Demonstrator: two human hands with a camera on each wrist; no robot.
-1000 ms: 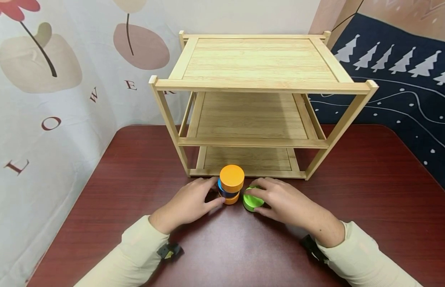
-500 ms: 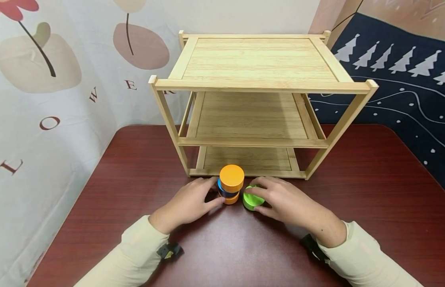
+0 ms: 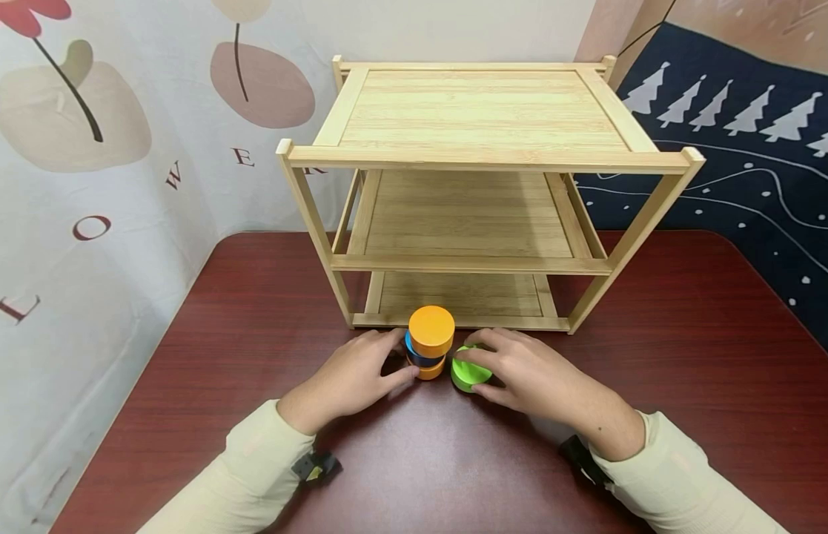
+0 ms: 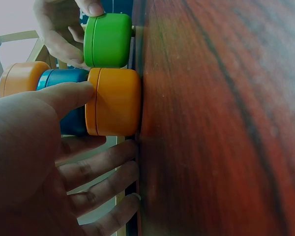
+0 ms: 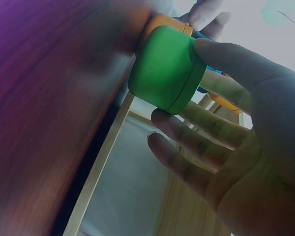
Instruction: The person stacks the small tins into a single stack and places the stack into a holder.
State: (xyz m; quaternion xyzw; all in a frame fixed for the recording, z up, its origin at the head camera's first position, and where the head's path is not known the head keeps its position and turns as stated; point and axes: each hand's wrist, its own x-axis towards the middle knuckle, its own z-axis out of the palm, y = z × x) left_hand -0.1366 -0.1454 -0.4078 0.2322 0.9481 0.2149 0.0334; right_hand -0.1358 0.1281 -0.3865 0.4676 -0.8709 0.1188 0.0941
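Three small round lidded tins stand stacked: an orange tin on top (image 3: 431, 330), a blue tin (image 3: 423, 359) in the middle and another orange tin at the bottom (image 4: 115, 101). My left hand (image 3: 360, 373) holds the stack low down, its thumb pressed at the seam of the blue and bottom orange tins, its index finger round the far side. Just right of the stack, my right hand (image 3: 530, 371) pinches a green tin (image 3: 468, 373) between thumb and fingers. In the right wrist view the green tin looks slightly tilted; whether its base touches the table is unclear.
A three-tier wooden shelf (image 3: 483, 159) stands right behind the tins, its bottom front rail close to the fingers. The dark red table (image 3: 427, 460) runs under everything. Printed cloths (image 3: 153, 89) hang behind and at the left.
Both hands keep their places. The green tin shifts only very slightly in the right hand; the stack stays where it is.
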